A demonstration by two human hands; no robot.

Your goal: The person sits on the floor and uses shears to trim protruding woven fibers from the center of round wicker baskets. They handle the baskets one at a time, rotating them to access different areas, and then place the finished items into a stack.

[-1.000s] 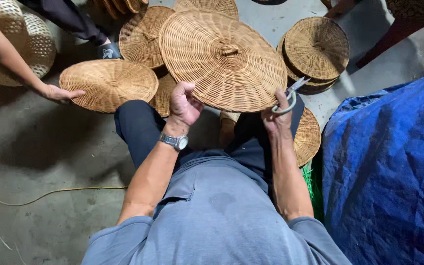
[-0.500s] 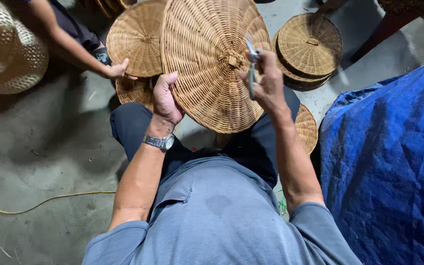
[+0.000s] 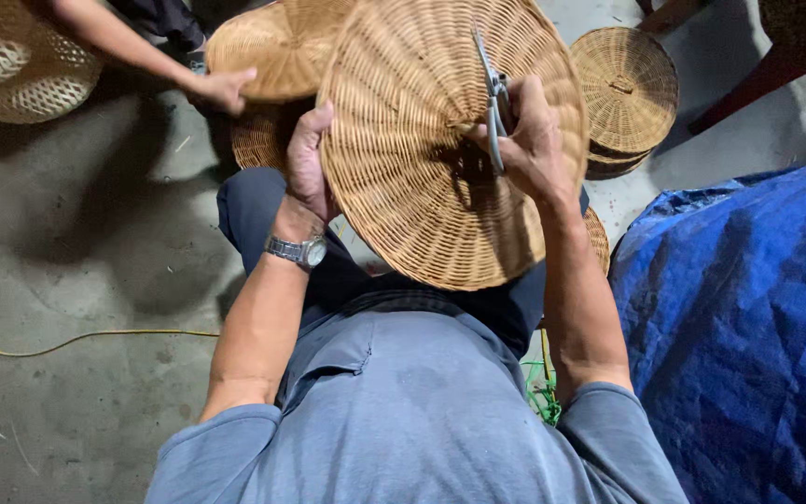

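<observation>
Left hand [image 3: 308, 159] is gripping the rim of the round woven lid [image 3: 422, 177]; right hand [image 3: 529, 140] is clutching metal shears [image 3: 493, 98] against it; a co-worker's hand [image 3: 221, 89] is pressing another woven lid [image 3: 268, 47] nearby.

A basket-weaving workshop: finished woven rattan lids [image 3: 629, 89] lie stacked on a bare concrete floor [image 3: 76, 271], beside a blue tarpaulin [image 3: 748, 317] and a co-worker's hand [image 3: 224, 89] sorting more.
</observation>
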